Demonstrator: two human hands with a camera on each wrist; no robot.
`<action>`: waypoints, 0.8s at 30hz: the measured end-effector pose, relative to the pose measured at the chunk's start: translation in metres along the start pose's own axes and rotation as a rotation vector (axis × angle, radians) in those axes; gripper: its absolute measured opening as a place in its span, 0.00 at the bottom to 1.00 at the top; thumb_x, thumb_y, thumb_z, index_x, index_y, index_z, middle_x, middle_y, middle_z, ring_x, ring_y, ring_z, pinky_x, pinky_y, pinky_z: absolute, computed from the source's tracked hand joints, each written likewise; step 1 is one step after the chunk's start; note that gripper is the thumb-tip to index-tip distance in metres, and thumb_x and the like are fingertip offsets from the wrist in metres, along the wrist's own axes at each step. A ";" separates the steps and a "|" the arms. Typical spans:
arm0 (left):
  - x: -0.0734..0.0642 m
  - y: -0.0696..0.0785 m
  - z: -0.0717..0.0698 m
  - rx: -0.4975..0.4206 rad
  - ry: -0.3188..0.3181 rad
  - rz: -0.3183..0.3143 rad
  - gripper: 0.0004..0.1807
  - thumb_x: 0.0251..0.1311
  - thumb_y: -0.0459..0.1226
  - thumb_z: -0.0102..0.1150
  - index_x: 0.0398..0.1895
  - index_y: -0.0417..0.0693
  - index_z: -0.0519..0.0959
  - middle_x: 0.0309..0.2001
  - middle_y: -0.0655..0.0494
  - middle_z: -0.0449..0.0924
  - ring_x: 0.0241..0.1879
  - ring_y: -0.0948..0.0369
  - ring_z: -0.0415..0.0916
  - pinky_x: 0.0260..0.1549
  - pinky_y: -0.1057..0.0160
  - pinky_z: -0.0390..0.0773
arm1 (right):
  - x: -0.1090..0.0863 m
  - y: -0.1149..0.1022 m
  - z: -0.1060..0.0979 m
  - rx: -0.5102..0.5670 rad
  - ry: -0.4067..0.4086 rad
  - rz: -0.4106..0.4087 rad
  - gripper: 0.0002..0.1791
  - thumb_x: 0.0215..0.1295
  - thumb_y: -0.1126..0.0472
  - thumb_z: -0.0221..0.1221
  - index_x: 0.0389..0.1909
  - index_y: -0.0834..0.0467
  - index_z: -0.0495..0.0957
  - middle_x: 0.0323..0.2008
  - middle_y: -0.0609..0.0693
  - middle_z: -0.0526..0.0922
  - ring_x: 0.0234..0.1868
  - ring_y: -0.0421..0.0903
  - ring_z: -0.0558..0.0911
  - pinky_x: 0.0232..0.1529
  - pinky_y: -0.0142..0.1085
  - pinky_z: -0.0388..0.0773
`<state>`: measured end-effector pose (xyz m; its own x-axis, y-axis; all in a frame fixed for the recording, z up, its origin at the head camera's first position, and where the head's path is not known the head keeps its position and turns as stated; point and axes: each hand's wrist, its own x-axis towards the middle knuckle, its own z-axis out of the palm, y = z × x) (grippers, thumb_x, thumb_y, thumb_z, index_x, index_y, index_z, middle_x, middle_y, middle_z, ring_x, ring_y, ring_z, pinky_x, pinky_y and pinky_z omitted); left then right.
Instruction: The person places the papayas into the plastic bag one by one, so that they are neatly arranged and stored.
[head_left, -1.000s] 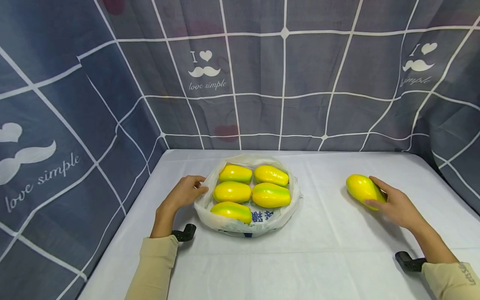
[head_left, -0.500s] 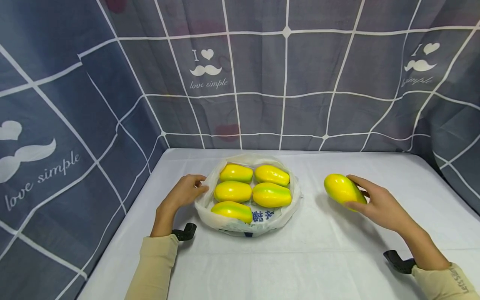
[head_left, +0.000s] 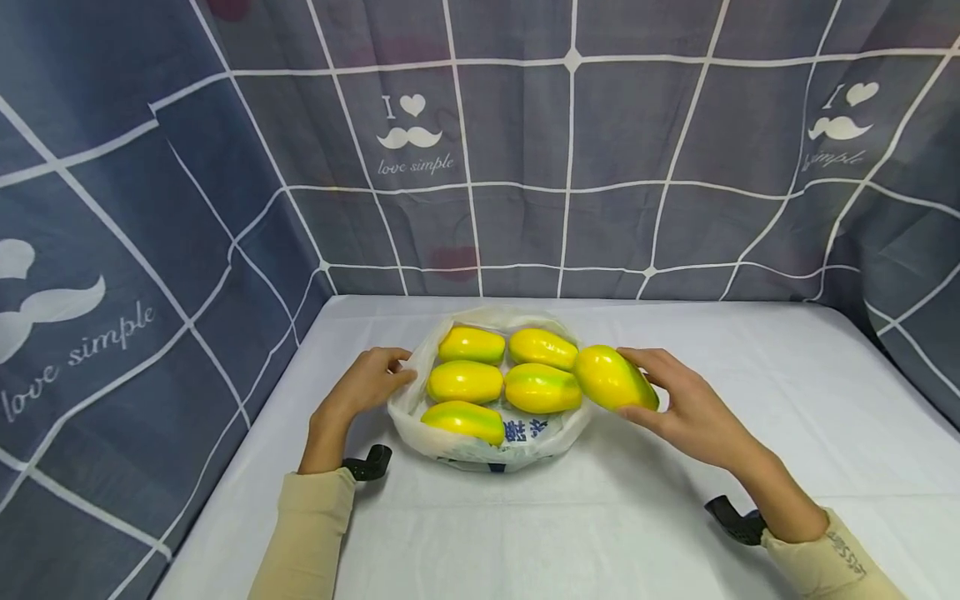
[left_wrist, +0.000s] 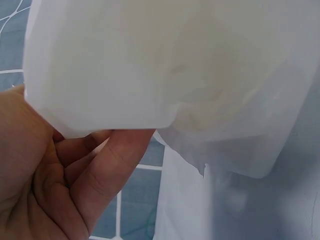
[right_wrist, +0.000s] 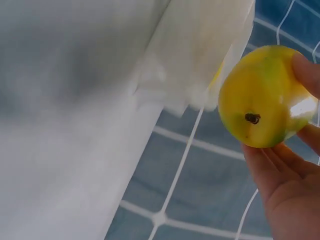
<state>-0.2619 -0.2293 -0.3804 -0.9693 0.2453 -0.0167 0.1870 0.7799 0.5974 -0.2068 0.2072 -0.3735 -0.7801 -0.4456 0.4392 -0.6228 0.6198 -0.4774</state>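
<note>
My right hand (head_left: pixel 686 408) grips a glossy yellow-green papaya (head_left: pixel 611 377) by its near end, thumb on one side and fingers on the other. The fruit is off the table and overlaps the right rim of a white plastic bag (head_left: pixel 420 437) in the head view. Its dark stem nub shows on the papaya (right_wrist: pixel 265 100) in the right wrist view. My left hand (head_left: pixel 367 383) pinches the bag's left rim; in the left wrist view, white film (left_wrist: pixel 110 75) hides the fingertips. Inside the wide-mouthed bag lie several similar papayas (head_left: pixel 465 382) in two columns.
A white cloth (head_left: pixel 562 533) covers the table. Grey checked curtains (head_left: pixel 510 225) hang behind it and on both sides. Black wrist mounts (head_left: pixel 738 523) sit below each hand, at the cuffs. Blue printing (head_left: pixel 525 430) shows on the bag's floor, at the front right.
The right hand has lifted the papaya and carried it left, from the right part of the table to the bag's rim. The left hand and the bag stay in place.
</note>
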 end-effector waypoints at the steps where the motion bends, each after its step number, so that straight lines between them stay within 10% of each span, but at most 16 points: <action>1: 0.000 0.000 0.000 -0.004 -0.002 0.001 0.17 0.66 0.36 0.58 0.55 0.37 0.80 0.37 0.50 0.80 0.35 0.55 0.73 0.36 0.57 0.74 | 0.003 -0.004 0.003 0.014 -0.002 -0.009 0.40 0.54 0.62 0.73 0.68 0.55 0.69 0.59 0.46 0.75 0.55 0.44 0.74 0.54 0.35 0.73; 16: 0.000 0.000 0.000 -0.022 -0.010 -0.017 0.18 0.66 0.37 0.59 0.56 0.36 0.80 0.36 0.49 0.80 0.33 0.56 0.73 0.34 0.59 0.74 | 0.033 -0.044 0.054 0.096 -0.108 -0.104 0.41 0.57 0.63 0.71 0.71 0.61 0.64 0.67 0.54 0.70 0.66 0.54 0.69 0.63 0.51 0.67; 24: 0.000 -0.002 0.000 -0.004 -0.002 0.016 0.18 0.67 0.36 0.59 0.56 0.35 0.79 0.38 0.49 0.81 0.35 0.56 0.74 0.37 0.57 0.75 | 0.033 -0.048 0.067 0.080 -0.180 -0.021 0.39 0.60 0.58 0.69 0.70 0.59 0.65 0.65 0.54 0.72 0.65 0.52 0.71 0.63 0.50 0.67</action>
<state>-0.2627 -0.2310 -0.3815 -0.9659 0.2589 -0.0090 0.2017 0.7735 0.6008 -0.2068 0.1195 -0.3870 -0.7607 -0.5704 0.3099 -0.6360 0.5592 -0.5318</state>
